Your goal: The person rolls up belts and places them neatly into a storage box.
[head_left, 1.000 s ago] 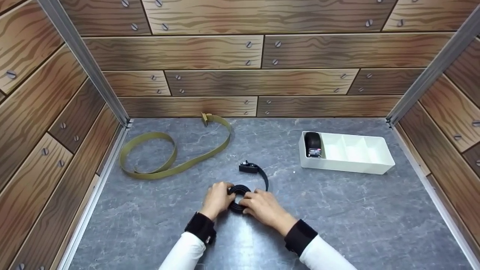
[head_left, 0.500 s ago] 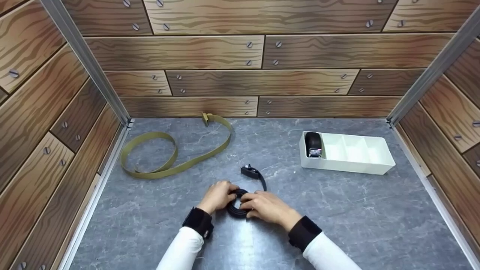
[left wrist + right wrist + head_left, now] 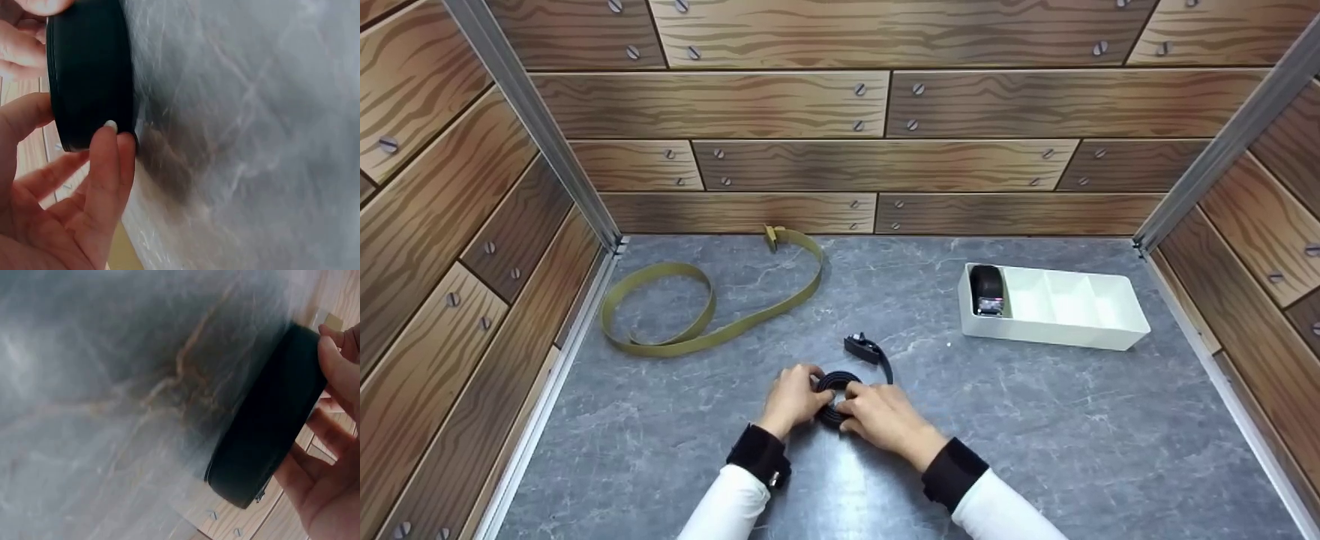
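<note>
A black belt (image 3: 837, 390) lies mostly wound into a flat coil on the grey table (image 3: 1035, 420), its buckle end (image 3: 860, 346) trailing off behind. My left hand (image 3: 796, 397) holds the coil's left side and my right hand (image 3: 877, 415) holds its right side. In the left wrist view the fingers (image 3: 109, 169) curl round the coil's black edge (image 3: 90, 73). The right wrist view shows the coil (image 3: 270, 422) on edge against my right fingers (image 3: 337, 365). An olive belt (image 3: 697, 307) lies unrolled at the back left.
A white divided tray (image 3: 1054, 304) stands at the back right, with a rolled black belt (image 3: 987, 289) in its leftmost compartment. Wood-pattern walls close the table on three sides.
The coil has turned a little in my hands and the loose tail is shorter. The buckle end has slid nearer the coil.
</note>
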Motion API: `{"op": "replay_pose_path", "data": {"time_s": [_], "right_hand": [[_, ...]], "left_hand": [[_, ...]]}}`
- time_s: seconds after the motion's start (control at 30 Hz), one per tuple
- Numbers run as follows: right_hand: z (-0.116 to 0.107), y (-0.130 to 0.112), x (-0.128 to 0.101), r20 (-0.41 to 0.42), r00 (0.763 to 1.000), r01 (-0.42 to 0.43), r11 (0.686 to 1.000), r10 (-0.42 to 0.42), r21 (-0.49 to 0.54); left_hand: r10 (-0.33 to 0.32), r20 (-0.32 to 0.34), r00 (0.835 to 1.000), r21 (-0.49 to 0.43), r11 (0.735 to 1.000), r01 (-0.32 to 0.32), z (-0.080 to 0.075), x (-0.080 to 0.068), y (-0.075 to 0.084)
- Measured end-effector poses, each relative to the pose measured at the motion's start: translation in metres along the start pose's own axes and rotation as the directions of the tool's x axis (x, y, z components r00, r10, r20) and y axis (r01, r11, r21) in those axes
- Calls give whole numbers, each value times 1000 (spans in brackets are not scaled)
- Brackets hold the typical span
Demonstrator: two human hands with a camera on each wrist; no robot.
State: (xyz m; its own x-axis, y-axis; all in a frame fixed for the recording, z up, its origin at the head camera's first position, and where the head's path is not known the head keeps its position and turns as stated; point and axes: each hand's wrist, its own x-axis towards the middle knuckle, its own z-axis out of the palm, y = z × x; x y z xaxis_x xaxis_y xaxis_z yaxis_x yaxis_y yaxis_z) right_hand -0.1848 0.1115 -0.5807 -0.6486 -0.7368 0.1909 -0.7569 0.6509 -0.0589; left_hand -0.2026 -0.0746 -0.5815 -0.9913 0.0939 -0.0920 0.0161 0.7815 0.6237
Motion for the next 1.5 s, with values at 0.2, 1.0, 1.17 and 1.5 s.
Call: {"op": "replay_pose_path", "data": {"time_s": [0.2,1.0,1.17,1.5], "right_hand": [[-2,-1,0,-2,1000,-18,999,18,49],[-9,25,-5,131,985,72,956,-113,284],[-7,30,-7,98,985,108,948,-143,298],[-6,32,-9,92,985,115,951,-147,286]], "left_hand": [[-22,-27,999,-54,998,21,2,0,-1],[202,78,976,126,969,-211,2,3,3],[246,96,965,221,939,-262,-1,4,6],[336,110,936,282,892,-353,0,4,6]]}}
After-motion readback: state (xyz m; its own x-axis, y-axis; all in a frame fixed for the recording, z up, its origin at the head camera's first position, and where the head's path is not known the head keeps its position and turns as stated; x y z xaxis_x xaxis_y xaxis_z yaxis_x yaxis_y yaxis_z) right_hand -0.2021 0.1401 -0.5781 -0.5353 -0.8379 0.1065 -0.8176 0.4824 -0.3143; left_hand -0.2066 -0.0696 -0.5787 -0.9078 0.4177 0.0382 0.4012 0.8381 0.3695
